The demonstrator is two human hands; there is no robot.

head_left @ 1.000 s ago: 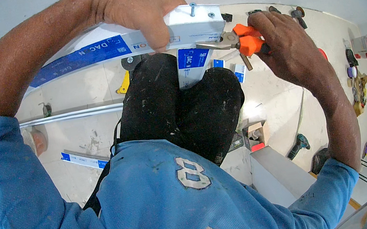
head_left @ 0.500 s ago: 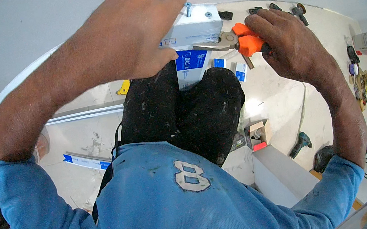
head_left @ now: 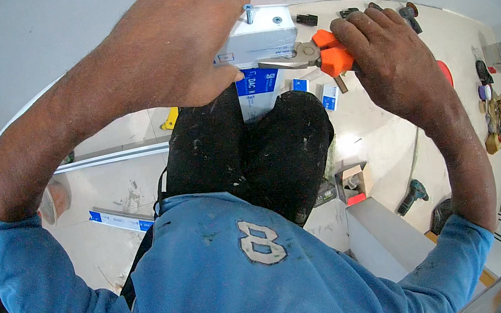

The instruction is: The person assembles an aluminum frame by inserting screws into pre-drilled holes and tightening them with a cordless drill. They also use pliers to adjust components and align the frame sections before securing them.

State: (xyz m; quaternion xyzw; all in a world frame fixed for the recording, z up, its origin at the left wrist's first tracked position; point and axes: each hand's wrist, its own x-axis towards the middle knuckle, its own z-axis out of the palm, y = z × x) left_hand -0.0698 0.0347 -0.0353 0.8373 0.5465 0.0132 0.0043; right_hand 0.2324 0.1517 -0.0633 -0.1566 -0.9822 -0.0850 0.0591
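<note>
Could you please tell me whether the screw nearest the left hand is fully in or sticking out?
Sticking out: the screw has its head raised off the white profile, with the shank visible beneath.

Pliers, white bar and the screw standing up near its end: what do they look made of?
Pliers: grey metal, likely steel, by their dull sheen; the orange handles look like plastic or rubber, being evenly coloured. White bar: smooth, slightly glossy; plastic or coated metal, the look leaves it open. Screw: probably plated steel, by its silvery shine.
</note>
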